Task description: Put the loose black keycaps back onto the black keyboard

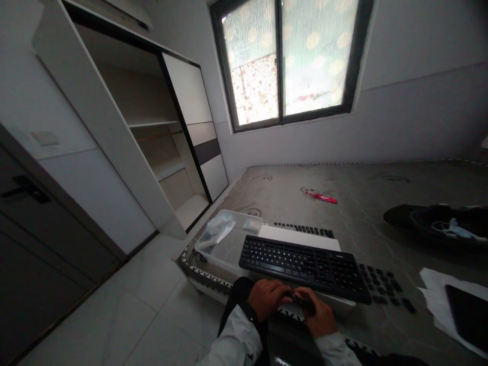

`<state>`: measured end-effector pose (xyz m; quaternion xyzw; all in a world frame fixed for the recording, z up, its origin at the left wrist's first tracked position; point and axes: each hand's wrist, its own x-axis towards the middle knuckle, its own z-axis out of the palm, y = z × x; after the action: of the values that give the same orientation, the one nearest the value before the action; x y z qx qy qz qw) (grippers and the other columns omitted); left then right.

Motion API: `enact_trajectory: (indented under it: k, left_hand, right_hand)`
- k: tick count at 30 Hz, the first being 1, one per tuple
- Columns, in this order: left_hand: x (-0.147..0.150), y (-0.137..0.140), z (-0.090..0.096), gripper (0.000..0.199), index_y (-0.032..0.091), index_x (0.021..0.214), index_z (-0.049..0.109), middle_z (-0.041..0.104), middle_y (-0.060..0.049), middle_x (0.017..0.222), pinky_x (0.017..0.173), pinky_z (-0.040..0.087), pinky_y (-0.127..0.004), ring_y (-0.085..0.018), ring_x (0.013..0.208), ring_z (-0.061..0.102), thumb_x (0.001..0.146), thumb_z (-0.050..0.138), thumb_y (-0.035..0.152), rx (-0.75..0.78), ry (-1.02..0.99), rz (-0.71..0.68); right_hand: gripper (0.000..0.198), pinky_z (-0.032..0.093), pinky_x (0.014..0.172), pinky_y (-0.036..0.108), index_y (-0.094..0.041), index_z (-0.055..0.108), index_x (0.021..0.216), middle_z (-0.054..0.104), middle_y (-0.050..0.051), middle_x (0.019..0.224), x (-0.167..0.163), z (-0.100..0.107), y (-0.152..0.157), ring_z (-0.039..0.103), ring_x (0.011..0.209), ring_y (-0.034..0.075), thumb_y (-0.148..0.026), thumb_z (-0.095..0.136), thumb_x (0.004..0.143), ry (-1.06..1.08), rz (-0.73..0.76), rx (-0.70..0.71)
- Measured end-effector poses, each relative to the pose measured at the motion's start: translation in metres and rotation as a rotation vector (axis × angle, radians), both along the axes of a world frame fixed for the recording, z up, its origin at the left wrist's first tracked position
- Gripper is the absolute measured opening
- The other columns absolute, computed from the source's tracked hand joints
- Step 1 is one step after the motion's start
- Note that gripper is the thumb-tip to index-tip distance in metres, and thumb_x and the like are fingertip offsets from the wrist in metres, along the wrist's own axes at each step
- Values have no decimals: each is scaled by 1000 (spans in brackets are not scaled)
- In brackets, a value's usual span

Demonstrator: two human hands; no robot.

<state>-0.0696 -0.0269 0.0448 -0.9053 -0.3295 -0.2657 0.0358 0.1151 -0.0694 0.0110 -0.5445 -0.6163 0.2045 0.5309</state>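
The fingers of the left hand [269,298] are seen curled inward, drawn together at the front edge of the black keyboard [305,267]. The fingers of the right hand [318,312] are likewise curled, closed over a small dark object [305,304] pressed between both hands; what that object is cannot be told. Both hands are met just below the keyboard's near edge, at 6 o'clock of it.

The keyboard is laid across a white box [297,236], which rests on a grey mattress [343,198]. A clear plastic tray [229,241] with a crumpled plastic bag [217,229] in it is found touching the keyboard's left end, at 9 o'clock. A row of loose black keycaps [305,230] is noted beyond the white box at 12 o'clock, and a further scatter of loose keys [383,287] lies just beside the keyboard's right end, at 3 o'clock.

Further right, white paper [430,284] carrying a dark flat tablet [467,315] is recorded at 4 o'clock. A black dish [427,223] holding scissors [453,229] is set at 2 o'clock, well apart from the hands. A red wrapper [320,195] lies on the mattress at 12 o'clock, near the wall below the window [290,61]. An open white wardrobe [152,132] stands at 10 o'clock, across a strip of tiled floor [133,305]. Nothing is seen between the hands and the keyboard.
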Motion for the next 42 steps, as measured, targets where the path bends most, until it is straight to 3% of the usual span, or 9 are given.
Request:
enact_trajectory:
  k: [8, 21, 42]
  left_hand:
    - [-5, 1, -1, 39, 23, 97, 65, 70, 0, 86, 61, 45, -22, -12, 72, 66, 83, 55, 58, -21, -43, 39]
    - [-10, 2, 5, 35, 21, 108, 64, 72, -2, 93, 67, 52, -19, -11, 77, 69, 90, 50, 48, -120, -136, -1]
    - [-8, 1, 10, 25, 26, 114, 62, 71, 2, 99, 71, 53, -15, -7, 83, 68, 90, 58, 29, -103, -169, 45]
  right_hand:
    - [20, 54, 73, 33, -26, 63, 87, 73, 3, 84, 4, 9, 3, 69, 77, 23, -35, 47, 79, -59, -82, -3]
    - [25, 53, 69, 30, -24, 65, 85, 72, 3, 82, -10, 1, 6, 70, 76, 22, -40, 45, 86, -139, 67, -47]
    - [26, 53, 69, 31, -25, 65, 83, 73, 2, 82, -9, -6, 7, 70, 74, 22, -41, 45, 86, -108, 11, -24]
